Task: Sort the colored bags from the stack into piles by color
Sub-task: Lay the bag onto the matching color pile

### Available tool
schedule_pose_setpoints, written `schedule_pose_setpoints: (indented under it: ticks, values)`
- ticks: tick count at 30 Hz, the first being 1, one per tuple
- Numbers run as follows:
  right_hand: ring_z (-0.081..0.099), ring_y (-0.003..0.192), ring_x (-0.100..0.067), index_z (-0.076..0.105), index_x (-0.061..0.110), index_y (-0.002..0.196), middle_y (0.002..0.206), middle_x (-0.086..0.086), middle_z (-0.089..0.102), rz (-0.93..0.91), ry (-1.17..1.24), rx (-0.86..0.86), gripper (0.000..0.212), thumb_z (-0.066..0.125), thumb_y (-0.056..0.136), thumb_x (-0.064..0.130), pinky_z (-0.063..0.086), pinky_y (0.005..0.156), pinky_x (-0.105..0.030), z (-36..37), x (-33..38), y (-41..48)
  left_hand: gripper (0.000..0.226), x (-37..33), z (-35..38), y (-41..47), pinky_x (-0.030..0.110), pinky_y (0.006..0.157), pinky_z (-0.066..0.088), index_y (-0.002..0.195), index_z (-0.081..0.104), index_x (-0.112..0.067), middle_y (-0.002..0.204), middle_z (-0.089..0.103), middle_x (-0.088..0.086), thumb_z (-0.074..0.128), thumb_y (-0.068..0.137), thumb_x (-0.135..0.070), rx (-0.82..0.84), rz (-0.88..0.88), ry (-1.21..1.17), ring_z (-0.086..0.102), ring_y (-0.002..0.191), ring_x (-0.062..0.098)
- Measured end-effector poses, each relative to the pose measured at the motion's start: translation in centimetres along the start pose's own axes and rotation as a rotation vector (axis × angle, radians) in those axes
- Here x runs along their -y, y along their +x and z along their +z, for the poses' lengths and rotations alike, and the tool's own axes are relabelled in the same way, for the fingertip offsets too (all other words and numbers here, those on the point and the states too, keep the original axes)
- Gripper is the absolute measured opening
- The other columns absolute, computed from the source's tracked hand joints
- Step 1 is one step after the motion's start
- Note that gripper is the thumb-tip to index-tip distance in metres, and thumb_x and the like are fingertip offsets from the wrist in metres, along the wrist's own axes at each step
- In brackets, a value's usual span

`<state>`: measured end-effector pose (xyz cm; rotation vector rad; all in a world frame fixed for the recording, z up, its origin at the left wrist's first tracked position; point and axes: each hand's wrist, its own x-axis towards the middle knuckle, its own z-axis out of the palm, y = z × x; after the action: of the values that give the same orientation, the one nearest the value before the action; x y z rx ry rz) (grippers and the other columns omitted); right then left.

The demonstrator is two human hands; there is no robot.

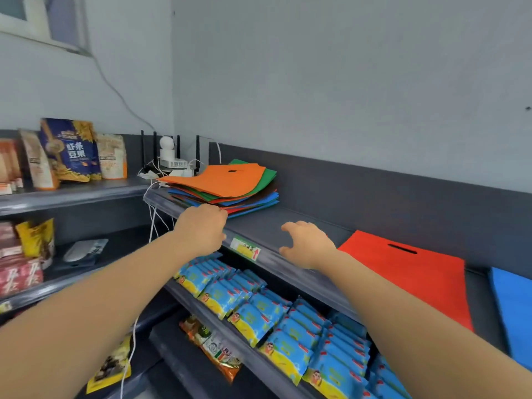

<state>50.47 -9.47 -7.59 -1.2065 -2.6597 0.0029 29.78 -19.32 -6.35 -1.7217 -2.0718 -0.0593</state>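
Note:
A stack of flat colored bags (230, 188) lies on the top grey shelf (302, 226), with an orange bag on top and green, blue, red and dark ones under it. My left hand (201, 228) is at the stack's near edge, fingers curled downward over the shelf lip; I cannot tell whether it holds a bag. My right hand (305, 243) hovers above the bare shelf with fingers spread and relaxed, holding nothing. Further right a red bag (411, 275) lies flat, and a blue bag (512, 306) lies beyond it at the frame's edge.
A router and a small white camera (169, 156) with cables stand behind the stack. Snack packs (72, 151) fill the left shelves. Blue snack packets (273, 312) sit on the shelf below. A price label (246, 249) is on the shelf lip.

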Motion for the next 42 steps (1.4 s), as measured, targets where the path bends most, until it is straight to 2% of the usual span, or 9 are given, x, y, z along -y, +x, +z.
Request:
schedule_pose_setpoints:
  ticks: [8, 13, 23, 27, 31, 34, 37, 40, 42]
  values:
    - [0.040, 0.129, -0.026, 0.041, 0.016, 0.140, 0.139, -0.007, 0.047, -0.015, 0.048, -0.056, 0.053, 0.054, 0.093, 0.039, 0.043, 0.100, -0.043, 1.4, 6.8, 8.7, 0.024, 9.6, 3.5, 2.9, 0.034, 0.074, 0.042, 0.106, 0.053, -0.014, 0.108, 0.058, 0.003, 0.052, 0.094, -0.035, -0.022, -0.015, 0.002, 0.054, 0.103, 0.023]
    - [0.045, 0.125, -0.026, 0.045, 0.016, 0.137, 0.135, -0.008, 0.052, -0.031, 0.082, -0.096, 0.051, 0.054, 0.093, 0.041, 0.046, 0.097, -0.042, 2.2, 9.5, 13.3, 0.029, 13.4, 5.3, 4.9, 0.038, 0.085, 0.045, 0.115, 0.053, -0.014, 0.116, 0.058, 0.003, 0.051, 0.094, -0.035, -0.015, -0.034, -0.020, 0.053, 0.111, 0.024]
    - [0.050, 0.124, -0.026, 0.045, 0.014, 0.140, 0.139, -0.007, 0.052, -0.055, 0.156, -0.135, 0.055, 0.052, 0.095, 0.044, 0.046, 0.097, -0.039, 3.5, 11.0, 22.8, 0.022, 18.0, 9.6, 11.6, 0.042, 0.083, 0.049, 0.101, 0.055, -0.015, 0.104, 0.059, 0.002, 0.055, 0.092, -0.035, -0.058, -0.033, -0.102, 0.056, 0.100, 0.023]
    - [0.050, 0.123, -0.023, 0.046, 0.018, 0.139, 0.139, -0.003, 0.051, -0.035, 0.160, -0.068, 0.056, 0.058, 0.090, 0.044, 0.046, 0.095, -0.035, 3.8, 10.7, 26.9, 0.021, 19.3, 10.5, 15.0, 0.042, 0.081, 0.050, 0.096, 0.055, -0.013, 0.101, 0.059, 0.002, 0.054, 0.093, -0.034, -0.061, -0.023, -0.118, 0.056, 0.098, 0.024]
    - [0.057, 0.111, -0.023, 0.055, 0.020, 0.130, 0.125, -0.001, 0.060, -0.076, 0.065, 0.023, 0.051, 0.061, 0.084, 0.042, 0.050, 0.090, -0.037, 4.0, 10.9, 29.5, 0.022, 20.1, 11.6, 17.4, 0.040, 0.080, 0.049, 0.098, 0.054, -0.014, 0.102, 0.059, 0.001, 0.054, 0.093, -0.035, -0.066, -0.022, -0.124, 0.056, 0.097, 0.023]
    - [0.062, 0.092, -0.029, 0.066, 0.012, 0.106, 0.100, -0.005, 0.068, -0.083, 0.078, -0.120, 0.028, 0.052, 0.085, 0.026, 0.054, 0.073, -0.035, 4.2, 10.8, 30.8, 0.023, 20.5, 12.6, 18.8, 0.041, 0.082, 0.048, 0.102, 0.053, -0.015, 0.105, 0.060, 0.001, 0.054, 0.092, -0.037, -0.062, -0.005, -0.136, 0.057, 0.097, 0.023]
    - [0.058, 0.080, -0.028, 0.062, 0.015, 0.102, 0.084, -0.002, 0.061, -0.061, 0.127, -0.201, 0.020, 0.046, 0.091, 0.018, 0.046, 0.064, -0.031, 4.0, 10.4, 32.0, 0.030, 20.9, 13.2, 20.3, 0.038, 0.085, 0.043, 0.115, 0.051, -0.017, 0.110, 0.058, 0.001, 0.054, 0.092, -0.036, -0.102, 0.007, -0.143, 0.056, 0.101, 0.024]
    - [0.053, 0.072, -0.025, 0.054, 0.022, 0.090, 0.072, 0.002, 0.054, -0.059, 0.182, -0.249, 0.009, 0.048, 0.096, 0.025, 0.043, 0.063, -0.034, 4.0, 10.0, 32.7, 0.041, 21.3, 13.3, 21.9, 0.038, 0.090, 0.039, 0.128, 0.047, -0.018, 0.114, 0.054, 0.003, 0.057, 0.092, -0.035, -0.167, -0.006, -0.159, 0.054, 0.107, 0.024]
    - [0.050, 0.067, -0.024, 0.046, 0.027, 0.075, 0.065, 0.004, 0.051, -0.068, 0.215, -0.271, 0.022, 0.049, 0.097, 0.027, 0.042, 0.062, -0.037, 4.1, 9.9, 32.9, 0.045, 21.5, 13.2, 22.9, 0.039, 0.096, 0.037, 0.126, 0.047, -0.018, 0.115, 0.052, 0.002, 0.059, 0.090, -0.042, -0.197, -0.017, -0.169, 0.053, 0.109, 0.023]
